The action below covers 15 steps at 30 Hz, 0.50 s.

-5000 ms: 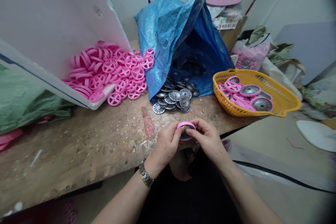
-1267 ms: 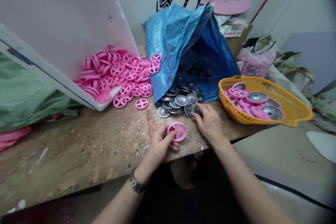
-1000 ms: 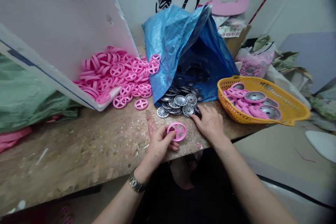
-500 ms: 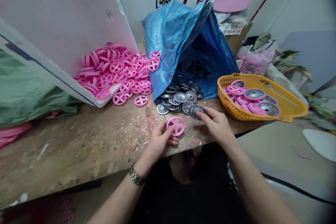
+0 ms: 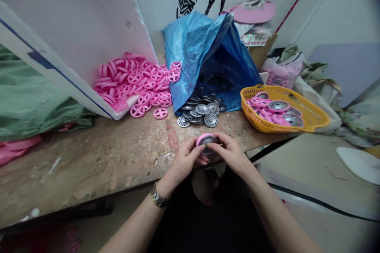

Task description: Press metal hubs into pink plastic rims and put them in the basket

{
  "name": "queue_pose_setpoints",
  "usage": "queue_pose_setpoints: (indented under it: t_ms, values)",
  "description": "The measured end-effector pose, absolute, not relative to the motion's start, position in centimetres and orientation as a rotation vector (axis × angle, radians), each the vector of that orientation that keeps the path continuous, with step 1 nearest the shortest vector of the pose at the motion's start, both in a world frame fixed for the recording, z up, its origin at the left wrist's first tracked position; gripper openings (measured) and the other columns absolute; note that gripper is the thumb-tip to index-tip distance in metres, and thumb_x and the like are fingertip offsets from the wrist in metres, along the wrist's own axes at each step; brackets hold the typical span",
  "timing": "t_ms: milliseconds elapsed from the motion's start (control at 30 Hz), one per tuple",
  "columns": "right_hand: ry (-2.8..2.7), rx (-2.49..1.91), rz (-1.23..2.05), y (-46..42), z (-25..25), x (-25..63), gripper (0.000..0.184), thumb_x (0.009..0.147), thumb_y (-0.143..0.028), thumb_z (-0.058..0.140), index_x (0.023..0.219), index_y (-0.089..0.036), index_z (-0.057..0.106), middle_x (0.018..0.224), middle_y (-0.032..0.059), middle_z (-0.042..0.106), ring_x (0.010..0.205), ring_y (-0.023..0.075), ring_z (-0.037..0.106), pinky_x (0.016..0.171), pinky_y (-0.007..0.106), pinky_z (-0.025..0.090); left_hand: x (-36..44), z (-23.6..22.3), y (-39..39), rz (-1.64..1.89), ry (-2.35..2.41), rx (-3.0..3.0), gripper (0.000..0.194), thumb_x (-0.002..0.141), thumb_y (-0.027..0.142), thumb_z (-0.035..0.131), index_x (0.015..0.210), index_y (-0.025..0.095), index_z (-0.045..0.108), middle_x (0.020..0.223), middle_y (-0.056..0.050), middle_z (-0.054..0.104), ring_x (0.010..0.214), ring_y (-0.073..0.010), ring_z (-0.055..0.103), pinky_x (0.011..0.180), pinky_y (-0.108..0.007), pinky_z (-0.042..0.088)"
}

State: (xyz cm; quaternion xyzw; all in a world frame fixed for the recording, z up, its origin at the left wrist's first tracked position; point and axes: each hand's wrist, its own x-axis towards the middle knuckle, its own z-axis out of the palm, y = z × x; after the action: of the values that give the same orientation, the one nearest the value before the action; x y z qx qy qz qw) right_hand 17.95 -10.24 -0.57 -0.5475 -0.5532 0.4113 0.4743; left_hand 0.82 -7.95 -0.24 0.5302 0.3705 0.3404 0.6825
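Over the table's front edge, my left hand (image 5: 187, 156) grips a pink toy wheel rim (image 5: 199, 139) by its left side. A silver-grey hubcap disc (image 5: 208, 140) lies against the face of that ring, and my right hand (image 5: 230, 152) holds it from the right. Both thumbs press on the disc. Whether the disc is fully seated in the ring I cannot tell. Beyond my hands, a pile of grey hubcap discs (image 5: 202, 110) spills from the mouth of a blue plastic bag (image 5: 187, 43). Left of it lies a heap of pink rims (image 5: 133, 77).
A yellow basket (image 5: 314, 114) at the right holds pink rims fitted with grey discs. The white foam box (image 5: 89, 16) lies on its side at the left, beside green cloth (image 5: 35, 95). The worn wooden table (image 5: 103, 158) ends just before my body.
My right hand has brought the grey disc left onto the pink rim in my left hand. The two hands now meet around both pieces. The view has shifted slightly.
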Motion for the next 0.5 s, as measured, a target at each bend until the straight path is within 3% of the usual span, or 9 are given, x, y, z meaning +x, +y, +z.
queue_pose_setpoints:
  t_ms: [200, 500]
  values:
    - [-1.282, -1.296, 1.055, -12.0, -0.1, 17.4, 0.017, 0.076, -0.034, 0.072, 0.084, -0.02, 0.069, 0.079, -0.0008, 0.066, 0.077, 0.0166, 0.059, 0.072, 0.028, 0.044, 0.1, 0.3, -9.5, 0.815, 0.852, 1.584, 0.028, 0.096, 0.039, 0.051, 0.111, 0.017, 0.061, 0.092, -0.003, 0.063, 0.072, -0.0138, 0.066, 0.063, -0.025, 0.057]
    - [-1.293, -1.258, 0.914, -15.9, 1.2, 16.1, 0.011, 0.075, -0.03, 0.07, 0.073, -0.02, 0.066, 0.067, -0.0036, 0.058, 0.067, 0.0132, 0.051, 0.064, 0.026, 0.038, 0.3, 0.8, -12.4, 0.989, 0.879, 1.772, 0.031, 0.098, 0.042, 0.047, 0.095, 0.016, 0.064, 0.077, 0.0, 0.058, 0.057, -0.0107, 0.059, 0.049, -0.02, 0.049]
